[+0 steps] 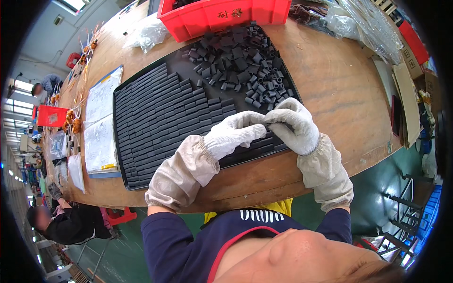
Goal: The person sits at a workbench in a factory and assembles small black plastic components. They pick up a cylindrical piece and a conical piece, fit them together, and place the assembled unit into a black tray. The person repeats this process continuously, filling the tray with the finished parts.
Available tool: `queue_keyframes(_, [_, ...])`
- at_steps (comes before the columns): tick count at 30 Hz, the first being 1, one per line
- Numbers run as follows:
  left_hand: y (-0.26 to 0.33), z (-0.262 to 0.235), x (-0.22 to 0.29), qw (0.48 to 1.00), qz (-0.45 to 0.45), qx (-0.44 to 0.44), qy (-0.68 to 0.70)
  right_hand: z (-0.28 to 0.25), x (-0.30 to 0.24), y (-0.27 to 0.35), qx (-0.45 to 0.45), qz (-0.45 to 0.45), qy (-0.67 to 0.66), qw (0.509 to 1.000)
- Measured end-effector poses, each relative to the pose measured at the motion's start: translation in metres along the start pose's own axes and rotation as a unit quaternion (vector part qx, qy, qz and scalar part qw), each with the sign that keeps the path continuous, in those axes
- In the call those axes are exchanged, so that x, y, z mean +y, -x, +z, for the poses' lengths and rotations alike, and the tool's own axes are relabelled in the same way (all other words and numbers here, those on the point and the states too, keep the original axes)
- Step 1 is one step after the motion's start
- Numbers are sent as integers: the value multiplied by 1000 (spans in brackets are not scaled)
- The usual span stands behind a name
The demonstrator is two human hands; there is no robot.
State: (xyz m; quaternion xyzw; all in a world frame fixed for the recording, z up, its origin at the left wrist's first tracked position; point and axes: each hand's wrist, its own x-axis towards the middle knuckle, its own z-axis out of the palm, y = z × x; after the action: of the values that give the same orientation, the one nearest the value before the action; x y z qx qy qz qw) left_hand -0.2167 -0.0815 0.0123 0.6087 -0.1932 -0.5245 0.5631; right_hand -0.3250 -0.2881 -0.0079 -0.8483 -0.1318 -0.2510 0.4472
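Left hand: your gloved left hand [236,133] reaches in over the right part of the laid rows, its thumb and fingers narrowed toward each other.
Right hand: your gloved right hand [296,126] curls inward over the tray's right side, its fingertips meeting the left hand's.
Grip: whether a small piece sits between your fingertips cannot be told; the gloves hide it.
Loose tubes: the short black tubes [265,87] lie heaped in the tray's upper right, just beyond your hands, pointing every way.
Laid rows: the neat rows of black tubes [160,118] fill the left and near parts, their long axis running left to right and rising slightly rightward.
Key relation: the heap lies straight ahead of your right hand, the nearer one, while stepped row ends lie ahead and left of your joined fingertips; a loose tube's axis would likely need turning to match the rows.
Tray: the black tray [180,67] rests on the wooden table [339,85].
Surroundings: a red bin [198,23] stands beyond the tray; papers [101,108] lie left.
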Motion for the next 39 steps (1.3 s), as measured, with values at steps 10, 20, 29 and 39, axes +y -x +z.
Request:
queue_keyframes(10, [-3, -5, -8, 998, 27, 40, 30, 10, 0, 14, 89, 152, -175, 969])
queue_keyframes(20, [-3, 1, -7, 997, 43, 56, -22, 4, 0, 0, 26, -17, 43, 999])
queue_keyframes(29, [-1, 1, 0, 996, 31, 61, -52, 6, 4, 1, 13, -10, -22, 1000])
queue_keyframes(39, [-18, -56, -12, 715, 301, 385, -500, -1, 1, -2, 68, 37, 22, 997])
